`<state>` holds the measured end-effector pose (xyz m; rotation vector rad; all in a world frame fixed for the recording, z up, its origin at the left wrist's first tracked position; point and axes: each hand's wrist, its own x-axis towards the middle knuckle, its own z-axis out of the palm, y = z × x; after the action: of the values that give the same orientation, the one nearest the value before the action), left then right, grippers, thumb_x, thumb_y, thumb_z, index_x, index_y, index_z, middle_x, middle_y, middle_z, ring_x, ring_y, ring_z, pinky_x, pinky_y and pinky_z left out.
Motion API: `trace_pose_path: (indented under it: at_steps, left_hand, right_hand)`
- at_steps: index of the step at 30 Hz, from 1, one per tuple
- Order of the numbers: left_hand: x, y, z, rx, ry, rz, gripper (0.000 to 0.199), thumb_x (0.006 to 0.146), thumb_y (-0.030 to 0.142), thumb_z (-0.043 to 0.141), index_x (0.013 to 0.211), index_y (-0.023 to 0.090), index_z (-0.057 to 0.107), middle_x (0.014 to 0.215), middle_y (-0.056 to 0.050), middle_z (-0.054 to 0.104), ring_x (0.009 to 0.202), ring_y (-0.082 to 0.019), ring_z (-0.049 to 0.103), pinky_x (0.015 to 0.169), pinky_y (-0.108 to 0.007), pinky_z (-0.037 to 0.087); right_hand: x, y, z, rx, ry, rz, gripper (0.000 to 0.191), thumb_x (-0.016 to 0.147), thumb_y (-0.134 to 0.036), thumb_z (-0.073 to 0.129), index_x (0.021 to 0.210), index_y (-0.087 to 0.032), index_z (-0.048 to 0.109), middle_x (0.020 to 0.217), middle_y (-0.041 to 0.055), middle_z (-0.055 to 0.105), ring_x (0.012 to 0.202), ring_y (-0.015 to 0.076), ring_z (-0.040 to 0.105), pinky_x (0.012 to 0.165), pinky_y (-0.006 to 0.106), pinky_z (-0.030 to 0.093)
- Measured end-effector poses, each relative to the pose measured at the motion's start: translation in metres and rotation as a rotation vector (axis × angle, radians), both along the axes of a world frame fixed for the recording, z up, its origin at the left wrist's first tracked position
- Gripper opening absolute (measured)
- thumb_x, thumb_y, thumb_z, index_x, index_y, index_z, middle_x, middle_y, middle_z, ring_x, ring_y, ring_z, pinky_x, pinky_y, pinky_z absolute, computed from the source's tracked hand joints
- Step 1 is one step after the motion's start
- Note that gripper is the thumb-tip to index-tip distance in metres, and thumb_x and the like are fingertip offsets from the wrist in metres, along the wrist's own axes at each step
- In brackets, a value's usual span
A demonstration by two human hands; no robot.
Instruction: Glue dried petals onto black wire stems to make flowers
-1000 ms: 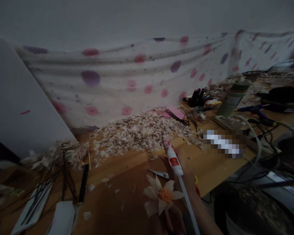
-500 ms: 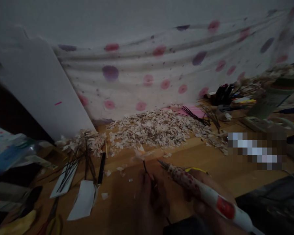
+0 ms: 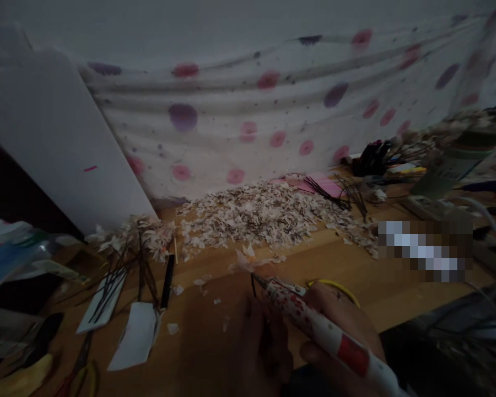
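Note:
My left hand [image 3: 262, 347] is closed around a thin dark stem [image 3: 253, 285] of an artificial flower. Pale, translucent petals [image 3: 246, 258] with an orange-white centre sit at its top. In my right hand [image 3: 345, 325] is a hot glue pen [image 3: 314, 325], white with red print and a pointed metal tip. That tip meets or nearly meets the stem just under the petals. Behind the right hand lie scissors with a yellow handle [image 3: 342, 288], partly covered by the fingers and the pen.
A heap of pale petals [image 3: 252, 215] spreads over the wooden table [image 3: 347, 259]. Dark stems [image 3: 143, 264], white card [image 3: 134, 336] and another pair of scissors [image 3: 82, 369] lie at left. More dark stems [image 3: 326, 192] and a green bottle [image 3: 454, 165] are at right.
The glue pen has moved left, bringing its tip from a gap away to the stem below the petals. My left hand and the flower have shifted slightly right in view.

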<state>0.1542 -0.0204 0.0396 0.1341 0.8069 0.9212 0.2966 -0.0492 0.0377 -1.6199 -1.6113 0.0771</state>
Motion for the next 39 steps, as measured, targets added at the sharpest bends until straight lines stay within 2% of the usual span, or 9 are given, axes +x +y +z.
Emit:
trace_pose_path:
  at_steps: [4,9,16,20,23,27,30,34,39]
  left_hand:
    - [0.003,-0.001,-0.001,-0.011,-0.007,0.012,0.037,0.07,0.053,0.08,0.084,0.023,0.063,0.062,0.002,0.062,0.041,-0.008,0.053,0.031,-0.016,0.028]
    - [0.004,-0.001,-0.002,-0.02,-0.008,0.035,0.039,0.069,0.051,0.082,0.091,0.024,0.063,0.065,0.003,0.063,0.042,-0.008,0.055,0.031,-0.015,0.028]
    - [0.004,-0.002,-0.004,-0.043,-0.01,0.072,0.045,0.068,0.048,0.083,0.104,0.029,0.062,0.08,0.0,0.07,0.049,-0.011,0.062,0.031,-0.016,0.031]
    - [0.003,-0.001,-0.001,-0.035,-0.006,0.05,0.044,0.069,0.05,0.082,0.1,0.026,0.063,0.077,-0.002,0.068,0.044,-0.01,0.057,0.03,-0.017,0.031]
    - [0.0,-0.001,0.004,-0.012,-0.005,0.022,0.038,0.077,0.05,0.075,0.1,0.021,0.063,0.074,-0.002,0.065,0.043,-0.008,0.052,0.031,-0.016,0.031]
    - [-0.008,-0.001,0.015,0.037,-0.01,-0.006,0.031,0.092,0.04,0.06,0.114,0.017,0.059,0.088,-0.003,0.065,0.054,-0.009,0.056,0.039,-0.019,0.042]
    - [-0.013,0.001,0.022,0.089,-0.011,-0.016,0.026,0.094,0.034,0.058,0.114,0.018,0.061,0.098,-0.006,0.066,0.068,-0.014,0.062,0.054,-0.027,0.054]
    - [-0.017,0.003,0.028,0.153,-0.019,-0.028,0.021,0.094,0.032,0.059,0.11,0.018,0.063,0.099,-0.006,0.066,0.073,-0.015,0.063,0.059,-0.029,0.056]
    - [-0.018,0.003,0.027,0.206,-0.043,-0.038,0.019,0.094,0.032,0.058,0.106,0.018,0.063,0.095,-0.005,0.066,0.069,-0.014,0.062,0.057,-0.028,0.054]
  right_hand:
    - [-0.007,0.003,0.008,0.103,-0.007,0.03,0.05,0.086,-0.075,0.035,0.076,-0.027,0.044,0.059,-0.0034,0.051,0.043,0.0165,0.048,0.04,0.026,0.029]
    - [-0.008,0.003,0.015,0.161,-0.042,0.033,0.045,0.088,-0.071,0.041,0.076,-0.027,0.044,0.06,-0.0041,0.052,0.045,0.0162,0.05,0.042,0.026,0.03]
    - [-0.006,0.002,0.015,0.082,0.012,0.008,0.05,0.085,-0.072,0.039,0.074,-0.025,0.052,0.061,-0.0003,0.054,0.047,0.0173,0.05,0.043,0.028,0.029]
    - [-0.008,0.002,0.021,0.109,0.037,0.04,0.051,0.088,-0.072,0.039,0.075,-0.025,0.052,0.061,-0.0012,0.054,0.047,0.0167,0.052,0.044,0.028,0.03]
    - [-0.01,0.002,0.025,0.147,0.058,0.051,0.051,0.087,-0.074,0.041,0.076,-0.025,0.052,0.06,-0.0025,0.052,0.046,0.0156,0.05,0.044,0.027,0.029]
    - [-0.015,0.001,0.031,0.107,0.07,0.013,0.055,0.086,-0.077,0.038,0.072,-0.025,0.047,0.061,-0.0024,0.049,0.048,0.016,0.047,0.046,0.029,0.029]
    - [-0.015,0.002,0.034,0.099,0.069,0.03,0.056,0.087,-0.077,0.034,0.07,-0.025,0.043,0.061,-0.0028,0.045,0.049,0.0153,0.043,0.047,0.029,0.029]
    - [-0.014,0.006,0.035,0.118,0.068,0.089,0.055,0.088,-0.076,0.036,0.069,-0.024,0.042,0.06,-0.0032,0.044,0.048,0.0143,0.041,0.047,0.028,0.028]
    - [-0.015,0.005,0.039,-0.045,0.163,0.097,0.046,0.089,-0.066,0.046,0.071,-0.024,0.049,0.064,-0.0023,0.053,0.056,0.016,0.049,0.052,0.028,0.036]
